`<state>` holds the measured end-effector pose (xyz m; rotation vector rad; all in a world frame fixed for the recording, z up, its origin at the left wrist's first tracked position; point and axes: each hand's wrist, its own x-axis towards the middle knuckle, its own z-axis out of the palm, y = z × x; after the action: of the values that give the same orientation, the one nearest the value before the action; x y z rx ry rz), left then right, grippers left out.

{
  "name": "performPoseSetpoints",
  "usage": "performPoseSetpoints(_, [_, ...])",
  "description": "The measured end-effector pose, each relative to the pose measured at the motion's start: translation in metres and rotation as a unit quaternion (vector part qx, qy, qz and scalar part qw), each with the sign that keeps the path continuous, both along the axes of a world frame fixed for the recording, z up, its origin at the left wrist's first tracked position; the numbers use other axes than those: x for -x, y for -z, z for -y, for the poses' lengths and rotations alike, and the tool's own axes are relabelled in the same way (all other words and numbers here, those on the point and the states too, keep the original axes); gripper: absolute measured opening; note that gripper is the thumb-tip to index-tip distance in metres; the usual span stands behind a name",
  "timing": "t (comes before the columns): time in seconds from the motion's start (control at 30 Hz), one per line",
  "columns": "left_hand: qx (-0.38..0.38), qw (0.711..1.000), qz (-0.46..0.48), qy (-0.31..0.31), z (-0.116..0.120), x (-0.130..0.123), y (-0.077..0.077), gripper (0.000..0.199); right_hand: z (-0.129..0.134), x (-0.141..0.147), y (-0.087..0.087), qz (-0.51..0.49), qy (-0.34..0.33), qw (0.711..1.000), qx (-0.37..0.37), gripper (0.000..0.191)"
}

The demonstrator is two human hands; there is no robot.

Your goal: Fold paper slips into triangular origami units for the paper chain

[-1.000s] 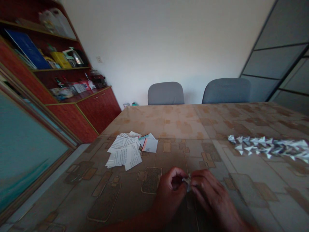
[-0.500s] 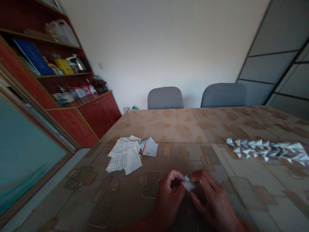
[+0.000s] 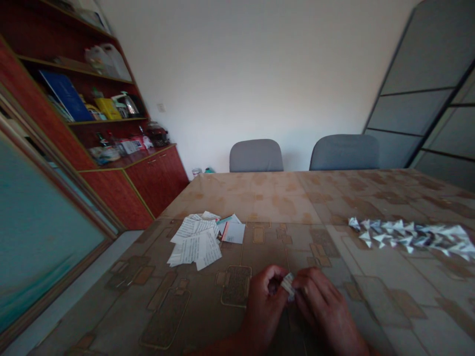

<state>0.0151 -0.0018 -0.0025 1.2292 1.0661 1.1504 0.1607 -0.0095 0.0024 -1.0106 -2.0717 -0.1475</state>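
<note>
A small folded piece of printed paper (image 3: 288, 283) is held between my two hands, close above the near part of the table. My left hand (image 3: 265, 301) pinches its left side between thumb and forefinger. From the right, my right hand (image 3: 321, 304) grips the other side with curled fingers, which hide part of it. Beyond my left hand lies a loose pile of printed paper pieces (image 3: 195, 242), with a white card (image 3: 233, 232) at its right edge. Farther right, a long row of folded paper pieces (image 3: 410, 236) with pointed tips rests on the table.
A patterned cloth covers the table (image 3: 237, 198). Two grey chairs (image 3: 256, 155) stand at its far side against a white wall. To the left is a red-brown cabinet (image 3: 148, 183) with filled shelves, and a framed glass panel (image 3: 40, 227) stands nearer.
The folded paper has turned between my fingers and shows a flatter printed face. My right fingers have closed in nearer to it. The whole view has shifted slightly.
</note>
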Motion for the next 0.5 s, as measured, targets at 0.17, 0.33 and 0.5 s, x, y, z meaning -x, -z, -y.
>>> performPoseSetpoints(0.17, [-0.002,1.0,-0.027,-0.014,-0.0001,-0.0005,0.0003,0.006,-0.0014,-0.0008,0.0029,0.004,0.027,0.999,0.027,0.014])
performPoseSetpoints(0.33, [-0.003,1.0,0.011,-0.01,-0.0011,-0.0008,0.0011,0.011,-0.0002,0.0013,0.0045,0.014,0.015,1.0,0.019,0.018])
performPoseSetpoints(0.5, [0.003,0.999,0.041,-0.011,-0.0014,-0.0012,0.0023,0.012,0.0036,0.0034,-0.0002,0.007,-0.002,1.0,0.019,0.016])
